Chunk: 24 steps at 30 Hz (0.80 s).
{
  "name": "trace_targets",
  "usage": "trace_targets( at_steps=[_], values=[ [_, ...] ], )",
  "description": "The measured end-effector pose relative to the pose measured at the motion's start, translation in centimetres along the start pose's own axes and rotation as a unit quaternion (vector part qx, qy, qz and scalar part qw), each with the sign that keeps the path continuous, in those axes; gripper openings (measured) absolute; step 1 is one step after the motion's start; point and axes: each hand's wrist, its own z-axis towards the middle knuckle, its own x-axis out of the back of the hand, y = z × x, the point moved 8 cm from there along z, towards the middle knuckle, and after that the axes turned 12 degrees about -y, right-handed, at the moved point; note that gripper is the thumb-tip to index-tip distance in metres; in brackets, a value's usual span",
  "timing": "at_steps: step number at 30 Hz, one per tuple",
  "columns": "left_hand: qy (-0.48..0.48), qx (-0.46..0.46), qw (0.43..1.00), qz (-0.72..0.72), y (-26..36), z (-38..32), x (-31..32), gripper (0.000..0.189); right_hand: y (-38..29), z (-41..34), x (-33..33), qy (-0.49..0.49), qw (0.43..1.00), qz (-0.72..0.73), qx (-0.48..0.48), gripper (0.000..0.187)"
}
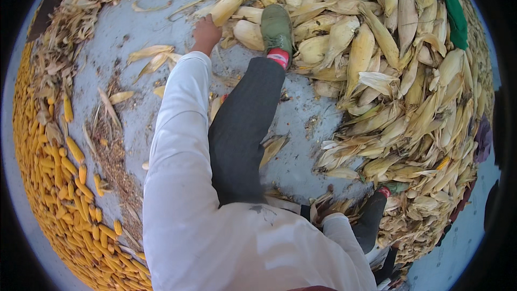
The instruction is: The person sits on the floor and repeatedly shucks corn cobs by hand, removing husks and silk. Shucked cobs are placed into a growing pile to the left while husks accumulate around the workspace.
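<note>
My left hand (207,34) reaches far forward, its fingers closed around the near end of an unhusked ear of corn (230,5). That ear lies at the edge of a pile of corn in dry husks (363,44), beside my green shoe (276,28). Low in the view, close to my body, my right hand (324,211) is in shadow and partly covered by its white sleeve. Dry husk leaves (321,200) surround its fingers; whether it grips them is unclear.
A large heap of husked yellow cobs (76,206) fills the left side. Loose husks (58,48) are heaped beyond it. Chaff and kernels (115,169) litter the pale blue tarp (137,28). Green cloth (454,12) lies on the pile at upper right.
</note>
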Motion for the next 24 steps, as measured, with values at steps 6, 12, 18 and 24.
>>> trace_targets(
  at_steps=[6,12,18,24],
  values=[
    [-0.040,0.031,0.998,0.040,0.7,3.3,-1.3,0.062,-5.4,-3.2,5.8,0.162,0.985,0.032,0.038,0.038],
    [-0.069,0.036,0.993,0.083,-1.4,-1.3,-1.8,0.043,-9.9,-7.5,13.1,0.285,0.927,0.198,0.141,0.039],
    [-0.152,-0.030,0.988,0.030,-8.2,-16.1,-3.9,0.051,-9.6,-7.5,12.7,0.256,0.911,0.274,0.174,0.043],
    [-0.318,0.064,0.944,0.060,-14.3,-34.6,-8.9,0.070,-10.2,-4.7,9.6,0.213,0.891,0.296,0.272,0.043]
  ],
)
